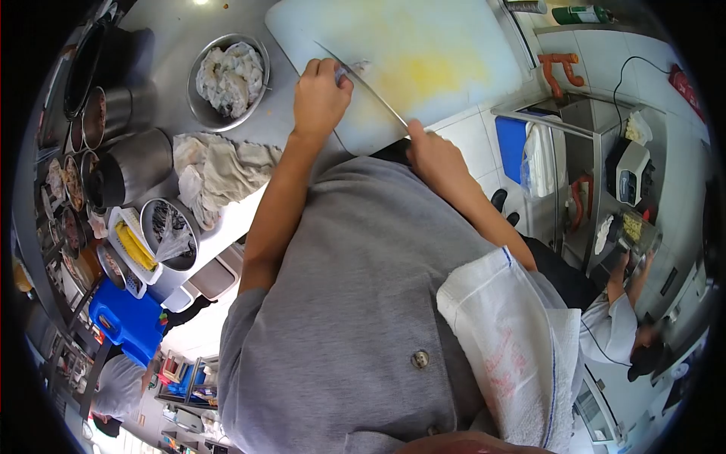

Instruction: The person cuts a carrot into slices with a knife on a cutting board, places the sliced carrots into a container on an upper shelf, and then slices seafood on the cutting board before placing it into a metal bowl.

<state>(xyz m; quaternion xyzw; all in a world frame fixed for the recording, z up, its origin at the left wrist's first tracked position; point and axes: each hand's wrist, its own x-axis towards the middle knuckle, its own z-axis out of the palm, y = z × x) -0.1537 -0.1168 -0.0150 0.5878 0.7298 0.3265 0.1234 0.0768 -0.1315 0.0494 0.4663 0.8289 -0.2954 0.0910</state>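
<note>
Right fingers [417,135] clench the knife [370,91]; left fingers [325,68] pinch a scrap [340,73] on the board [454,38] (bowl [250,111] at their nine o'clock).

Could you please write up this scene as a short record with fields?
Setting: kitchen, metal counter
Work surface: pale cutting board with a yellow stain
Right hand: grips the knife by its handle
Left hand: fingers curled beside the blade; what they hold is too small to identify
Metal bowl: left of the board, holding pale, crumpled-looking contents
Cloth: rumpled, near the left forearm
White towel: draped over the wearer's right side
Other people: one at far right, one at lower left
</note>
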